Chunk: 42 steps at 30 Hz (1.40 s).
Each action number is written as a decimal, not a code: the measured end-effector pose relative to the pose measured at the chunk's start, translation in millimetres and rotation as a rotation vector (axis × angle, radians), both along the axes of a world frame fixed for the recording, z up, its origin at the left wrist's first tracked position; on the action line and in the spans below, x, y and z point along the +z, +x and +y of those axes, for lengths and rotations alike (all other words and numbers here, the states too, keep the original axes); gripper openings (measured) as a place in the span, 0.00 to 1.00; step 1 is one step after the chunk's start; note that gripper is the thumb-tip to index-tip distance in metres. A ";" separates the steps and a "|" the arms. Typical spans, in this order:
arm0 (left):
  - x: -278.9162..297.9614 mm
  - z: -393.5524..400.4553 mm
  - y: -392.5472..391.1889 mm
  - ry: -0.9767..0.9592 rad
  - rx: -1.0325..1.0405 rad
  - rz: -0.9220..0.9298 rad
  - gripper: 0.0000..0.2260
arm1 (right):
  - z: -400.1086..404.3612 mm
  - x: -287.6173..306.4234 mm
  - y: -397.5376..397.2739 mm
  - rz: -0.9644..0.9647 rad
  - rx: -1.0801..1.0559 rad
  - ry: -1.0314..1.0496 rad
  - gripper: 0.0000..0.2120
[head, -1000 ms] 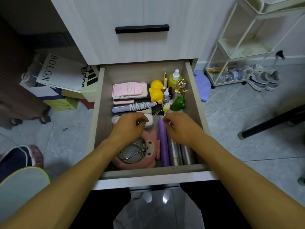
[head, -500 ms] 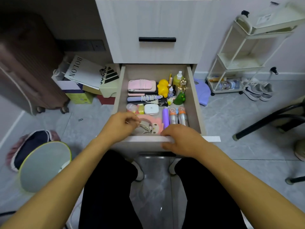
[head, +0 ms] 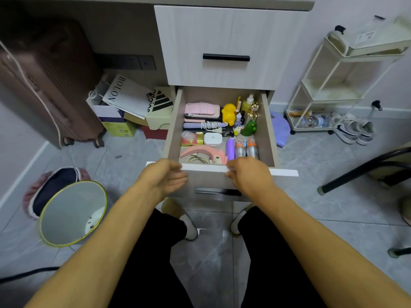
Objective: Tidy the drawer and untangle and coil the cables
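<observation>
Grey tiled floor, drawer (head: 266,138) pulled out, contents in neat rows.
Both hands sit at its front edge, left hand (head: 163,177) loosely open, right hand (head: 249,175) curled over the lip; drawer's length runs straight away.

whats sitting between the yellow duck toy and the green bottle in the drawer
In the head view, small bottles and tubes stand between the yellow duck toy and the green bottle, among them a small purple-capped bottle; the rest is too small to identify.

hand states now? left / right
Left hand: open, fingers relaxed, holding nothing, at the drawer front.
Right hand: fingers curled over the drawer front's top edge; holding nothing else.
</observation>
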<state>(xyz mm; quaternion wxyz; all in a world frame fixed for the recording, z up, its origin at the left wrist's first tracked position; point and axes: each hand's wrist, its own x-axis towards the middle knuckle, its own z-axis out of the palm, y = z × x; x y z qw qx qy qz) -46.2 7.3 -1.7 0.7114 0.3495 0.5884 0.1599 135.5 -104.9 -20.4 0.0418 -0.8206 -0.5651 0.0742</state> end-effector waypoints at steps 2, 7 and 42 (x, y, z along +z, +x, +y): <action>-3.1 -11.6 10.6 -0.113 0.190 -0.198 0.03 | 1.0 1.7 4.2 0.035 -0.002 0.027 0.09; -17.7 -20.5 28.0 -0.221 0.471 -0.494 0.13 | -4.6 3.9 13.0 0.191 -0.008 0.197 0.12; -22.3 136.9 195.8 0.070 0.175 -0.406 0.34 | 103.3 13.7 125.3 0.430 -0.168 0.252 0.06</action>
